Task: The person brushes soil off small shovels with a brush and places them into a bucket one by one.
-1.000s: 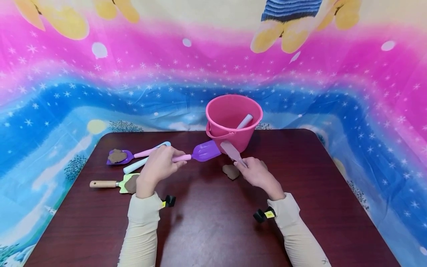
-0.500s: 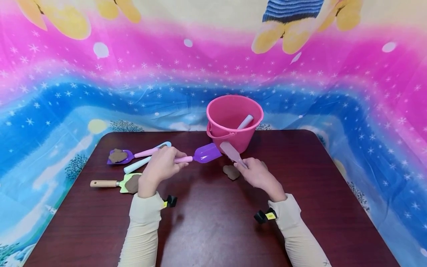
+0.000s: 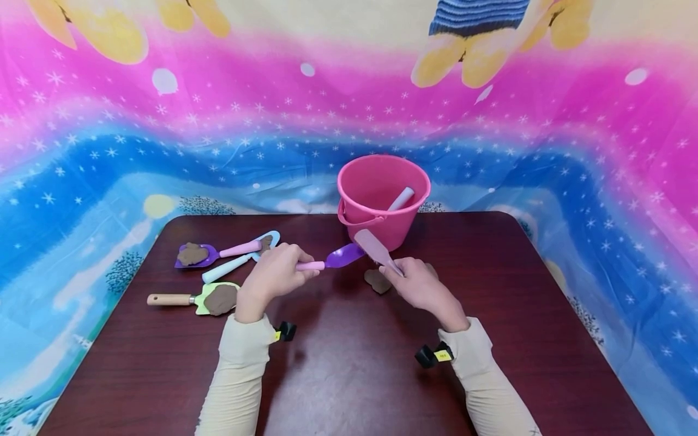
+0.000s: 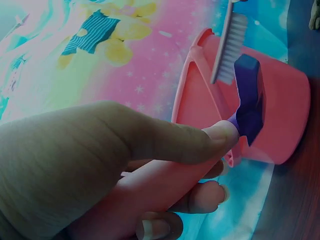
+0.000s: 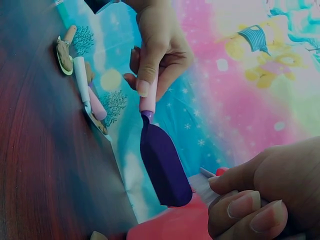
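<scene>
My left hand [image 3: 275, 272] grips the pink handle of a toy shovel, its purple blade [image 3: 345, 255] pointing right and tipped on its side above the table. In the left wrist view, the thumb [image 4: 200, 142] lies along that handle. My right hand [image 3: 422, 284] pinches a pale pinkish brush [image 3: 376, 247], whose white bristles [image 4: 236, 47] show in the left wrist view. Brush head and blade tip overlap in the head view, in front of the pink bucket [image 3: 384, 225]. A flat brown lump [image 3: 377, 281] lies on the table below the brush.
On the left lie a second purple shovel [image 3: 207, 258] bearing a brown lump, a blue-edged tool with a white handle [image 3: 225, 270], and a green trowel with a wooden handle [image 3: 170, 300], also loaded. A white handle [image 3: 401, 198] sticks up inside the bucket.
My left hand has shifted right and slightly nearer, and the shovel blade has rolled from facing up onto its side. The brush head has moved slightly left; the right hand has barely moved.
</scene>
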`<move>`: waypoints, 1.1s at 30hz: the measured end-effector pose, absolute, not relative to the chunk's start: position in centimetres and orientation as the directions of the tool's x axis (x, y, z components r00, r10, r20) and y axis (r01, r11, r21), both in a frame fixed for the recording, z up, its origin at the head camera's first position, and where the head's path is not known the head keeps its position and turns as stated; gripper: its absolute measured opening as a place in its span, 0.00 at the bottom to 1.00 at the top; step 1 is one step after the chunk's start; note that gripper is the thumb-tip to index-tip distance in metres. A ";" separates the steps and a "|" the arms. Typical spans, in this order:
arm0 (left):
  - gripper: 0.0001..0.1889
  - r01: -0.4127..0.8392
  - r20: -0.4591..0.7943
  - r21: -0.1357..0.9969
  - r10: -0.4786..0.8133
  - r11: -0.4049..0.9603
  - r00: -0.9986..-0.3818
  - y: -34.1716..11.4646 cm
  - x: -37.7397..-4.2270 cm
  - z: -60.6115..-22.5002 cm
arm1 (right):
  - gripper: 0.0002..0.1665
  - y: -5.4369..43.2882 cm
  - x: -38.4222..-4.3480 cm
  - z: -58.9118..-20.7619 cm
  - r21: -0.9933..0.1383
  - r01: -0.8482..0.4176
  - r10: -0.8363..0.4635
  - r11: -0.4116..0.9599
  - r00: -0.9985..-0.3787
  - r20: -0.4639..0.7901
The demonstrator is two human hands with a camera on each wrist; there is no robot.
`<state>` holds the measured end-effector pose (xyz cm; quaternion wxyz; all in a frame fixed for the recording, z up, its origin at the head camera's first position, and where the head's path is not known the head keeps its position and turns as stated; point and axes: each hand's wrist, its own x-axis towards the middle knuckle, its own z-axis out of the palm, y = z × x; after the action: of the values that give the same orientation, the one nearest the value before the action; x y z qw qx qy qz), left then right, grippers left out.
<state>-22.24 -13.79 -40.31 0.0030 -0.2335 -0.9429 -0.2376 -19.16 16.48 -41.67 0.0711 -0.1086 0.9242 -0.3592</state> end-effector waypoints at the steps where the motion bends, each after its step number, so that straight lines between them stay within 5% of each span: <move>1: 0.08 0.439 0.108 0.453 0.441 0.776 -0.891 -13.7 -22.2 -40.3 | 0.20 16.5 -19.1 -41.6 -0.681 -0.151 -0.252 0.717 -0.966 -0.051; 9: 0.29 0.402 0.018 0.500 0.455 0.767 -0.890 -13.2 -21.7 -40.0 | 0.19 16.3 -18.9 -41.3 -0.683 -0.160 -0.257 0.712 -0.965 -0.042; 23: 0.18 0.403 -0.043 0.563 0.513 0.721 -0.857 -12.9 -21.9 -40.0 | 0.18 15.8 -18.8 -41.2 -0.693 -0.208 -0.306 0.690 -0.952 -0.019; 33: 0.22 0.407 0.012 0.668 0.537 0.623 -0.843 -12.7 -22.0 -40.1 | 0.17 15.3 -18.5 -41.6 -0.768 -0.220 -0.343 0.601 -0.939 0.001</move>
<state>-22.00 -12.66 -40.09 -0.0947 -0.2634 -0.8960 -0.3448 -18.53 15.29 -41.59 0.0733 -0.1579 0.8918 -0.4176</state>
